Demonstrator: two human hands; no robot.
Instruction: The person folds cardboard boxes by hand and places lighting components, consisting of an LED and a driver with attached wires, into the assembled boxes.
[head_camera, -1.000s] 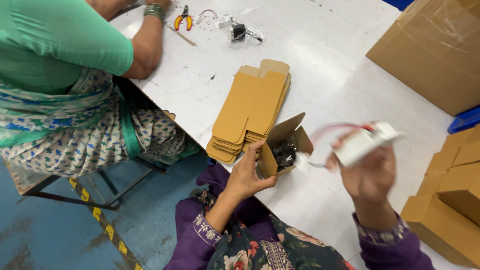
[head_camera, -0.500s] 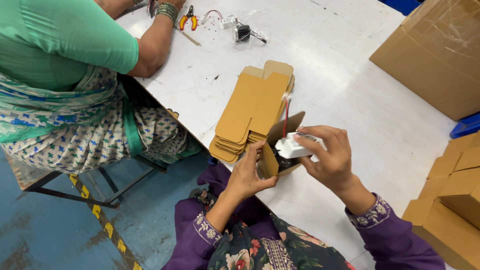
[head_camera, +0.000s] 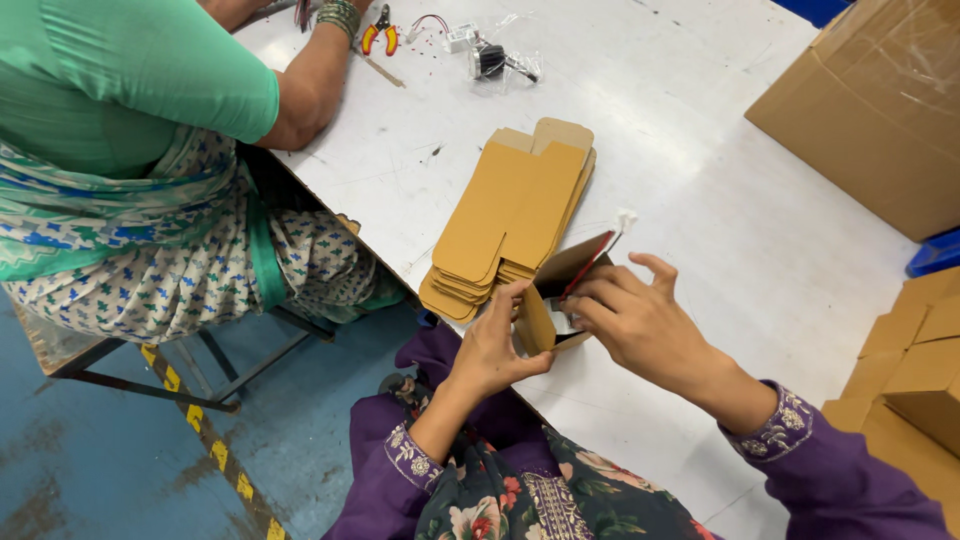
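My left hand (head_camera: 495, 350) grips a small open brown cardboard box (head_camera: 548, 300) at the near edge of the white table (head_camera: 700, 180). My right hand (head_camera: 640, 325) presses a small white part into the box's opening; its red wire (head_camera: 590, 262) sticks up out of the box to a white plug end. Most of the part is hidden by my fingers. A stack of flat brown box blanks (head_camera: 515, 215) lies on the table just beyond the box.
A person in a green top (head_camera: 120, 90) sits at the left with an arm on the table. Red-handled pliers (head_camera: 378, 35) and bagged parts (head_camera: 495, 60) lie at the far edge. Large cardboard cartons stand at the right (head_camera: 870, 110) and lower right (head_camera: 910, 370).
My right hand brought the white part with its red wire from the right down into the box that my left hand holds. The wire now stands up from the opening.
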